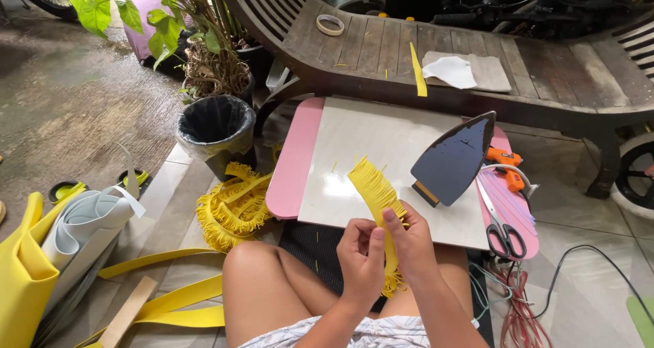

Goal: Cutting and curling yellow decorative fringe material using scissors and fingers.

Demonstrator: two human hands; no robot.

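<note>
The left hand (361,256) and the right hand (409,242) are both closed around one long yellow foam strip with a cut fringe (375,191), just in front of the near edge of the low pink table with a white board on top (293,164). The strip stands up over the board, and its lower end hangs between the knees. On the board, open room lies to the left of the strip; to the right, the dark flat iron standing on its heel (453,159) is near it. At the right edge of the table lie the black-handled scissors (503,235) and the orange glue gun (507,167). The black plastic bin (216,123) stands left of the table, and I cannot tell what is inside. The yellow bag (24,273) holds rolled white foam sheets (85,222). A heap of finished yellow fringe (235,208) lies on the tiled floor, and a wooden bench (409,48) stands behind the table with a roll of tape (331,24).
</note>
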